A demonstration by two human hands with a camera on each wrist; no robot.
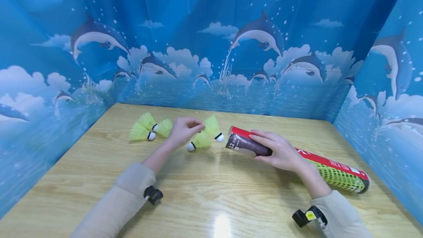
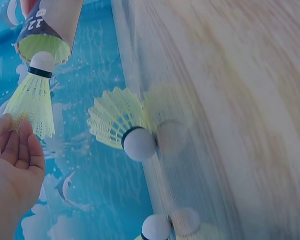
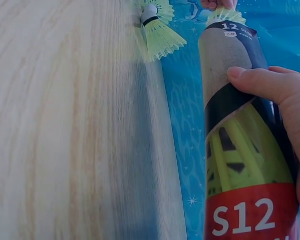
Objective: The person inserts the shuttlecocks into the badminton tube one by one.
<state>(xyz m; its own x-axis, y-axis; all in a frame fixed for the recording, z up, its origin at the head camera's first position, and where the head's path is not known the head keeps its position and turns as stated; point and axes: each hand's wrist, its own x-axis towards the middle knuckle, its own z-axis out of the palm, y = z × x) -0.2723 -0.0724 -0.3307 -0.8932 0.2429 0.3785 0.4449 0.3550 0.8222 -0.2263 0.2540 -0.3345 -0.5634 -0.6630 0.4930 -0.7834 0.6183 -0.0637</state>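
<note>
My left hand [image 1: 185,132] pinches a yellow shuttlecock [image 1: 212,125] by the edge of its skirt, between thumb and fingertips. The white cork of this shuttlecock [image 2: 42,62] points at the open end of a shuttlecock tube [image 2: 45,45], right at its rim in the left wrist view. My right hand [image 1: 275,150] grips the tube [image 1: 246,142] from above, its mouth end raised off the table and tilted to the left. Yellow shuttlecocks show through the side of the tube [image 3: 234,150]. Under the left hand, another shuttlecock [image 1: 201,141] lies on the table.
Several more shuttlecocks [image 1: 140,131] lie together left of the left hand. The wooden table [image 1: 198,194] meets a blue dolphin-print curtain [image 1: 185,91] at the back and sides. Each wrist carries a small black camera [image 1: 153,195].
</note>
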